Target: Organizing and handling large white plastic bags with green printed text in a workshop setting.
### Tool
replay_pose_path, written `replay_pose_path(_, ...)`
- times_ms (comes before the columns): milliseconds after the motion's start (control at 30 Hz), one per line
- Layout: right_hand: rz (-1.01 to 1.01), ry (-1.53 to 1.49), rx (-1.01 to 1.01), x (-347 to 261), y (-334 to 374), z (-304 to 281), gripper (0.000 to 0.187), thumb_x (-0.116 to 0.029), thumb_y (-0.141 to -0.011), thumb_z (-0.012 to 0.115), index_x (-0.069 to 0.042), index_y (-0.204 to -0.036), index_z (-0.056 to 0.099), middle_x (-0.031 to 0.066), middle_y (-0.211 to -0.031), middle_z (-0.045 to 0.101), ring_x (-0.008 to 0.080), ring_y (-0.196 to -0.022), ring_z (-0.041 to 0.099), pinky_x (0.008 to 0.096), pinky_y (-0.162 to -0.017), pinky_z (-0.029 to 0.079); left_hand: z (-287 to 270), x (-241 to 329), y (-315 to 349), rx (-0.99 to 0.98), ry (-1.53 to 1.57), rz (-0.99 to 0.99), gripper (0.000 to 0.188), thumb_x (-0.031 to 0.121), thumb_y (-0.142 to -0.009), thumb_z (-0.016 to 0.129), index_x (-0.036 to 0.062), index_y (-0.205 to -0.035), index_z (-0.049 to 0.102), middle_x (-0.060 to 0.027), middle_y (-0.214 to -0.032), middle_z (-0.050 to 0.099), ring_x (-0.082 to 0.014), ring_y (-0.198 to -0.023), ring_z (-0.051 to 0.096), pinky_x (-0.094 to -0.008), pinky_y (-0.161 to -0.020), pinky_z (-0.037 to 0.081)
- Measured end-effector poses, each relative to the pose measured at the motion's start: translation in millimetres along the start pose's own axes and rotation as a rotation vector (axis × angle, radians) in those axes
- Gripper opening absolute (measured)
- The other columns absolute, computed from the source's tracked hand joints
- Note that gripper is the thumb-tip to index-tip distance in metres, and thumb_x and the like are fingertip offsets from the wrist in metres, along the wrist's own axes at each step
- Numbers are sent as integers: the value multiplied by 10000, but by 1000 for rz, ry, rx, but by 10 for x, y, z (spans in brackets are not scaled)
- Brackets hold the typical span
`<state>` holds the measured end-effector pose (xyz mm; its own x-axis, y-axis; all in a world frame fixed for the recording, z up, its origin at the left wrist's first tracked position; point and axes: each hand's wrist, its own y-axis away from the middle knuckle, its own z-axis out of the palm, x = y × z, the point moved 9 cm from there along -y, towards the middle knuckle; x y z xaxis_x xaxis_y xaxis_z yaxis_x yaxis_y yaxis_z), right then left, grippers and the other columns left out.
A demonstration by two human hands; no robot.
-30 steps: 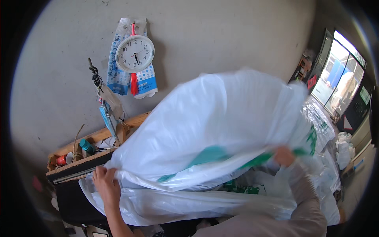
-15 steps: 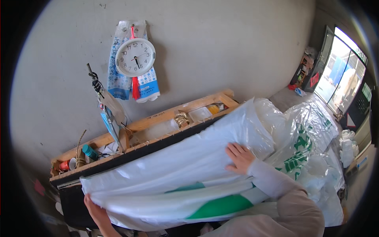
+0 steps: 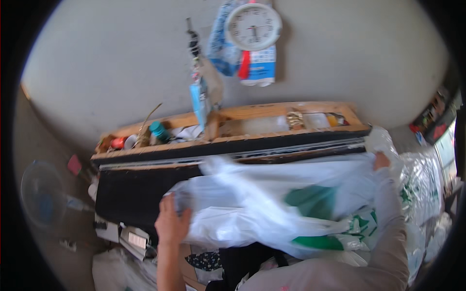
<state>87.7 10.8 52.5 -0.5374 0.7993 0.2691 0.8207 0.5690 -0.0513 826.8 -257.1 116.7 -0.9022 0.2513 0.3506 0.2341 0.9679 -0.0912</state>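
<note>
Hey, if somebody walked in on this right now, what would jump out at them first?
First, the big white plastic bag with green print stretched across the middle, the left hand gripping its near-left end and the right hand holding its far-right edge. Above it, a round white wall clock hangs at the top of the grey wall. Between them runs a long wooden shelf cluttered with small items.
</note>
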Motion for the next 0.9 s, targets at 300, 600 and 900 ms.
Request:
replay_pose_path(300, -971, -379, 305, -2944, 1761, -2041, 233, -84, -769, 495, -3, -971, 577, 180, -964, 570, 323, -923, 533, 386, -799, 433, -188, 398, -355, 233, -72, 204, 447, 191, -702, 635, 69, -1116, 521, -111, -1147, 491, -288, -1056, 451, -436, -889, 335)
replay_pose_path(600, -1712, -515, 80, -3942, 4002, -1917, 462, -116, -781, 479, -167, -1239, 456, 62, -1385, 312, 223, -1263, 311, 488, -969, 268, 310, 15, -569, 217, 196, -57, 216, 266, -848, 507, 54, -888, 516, -166, -727, 608, -374, -711, 584, -444, -614, 455)
replay_pose_path(900, -1432, -654, 380, -5056, 3731, -2254, 320, -184, -803, 519, -77, -1105, 512, 123, -1226, 444, 277, -1118, 438, 453, -907, 360, 364, -194, -729, 171, 590, -79, 258, 252, -793, 571, -1, -753, 602, -128, -587, 572, -259, -540, 562, -322, -548, 431)
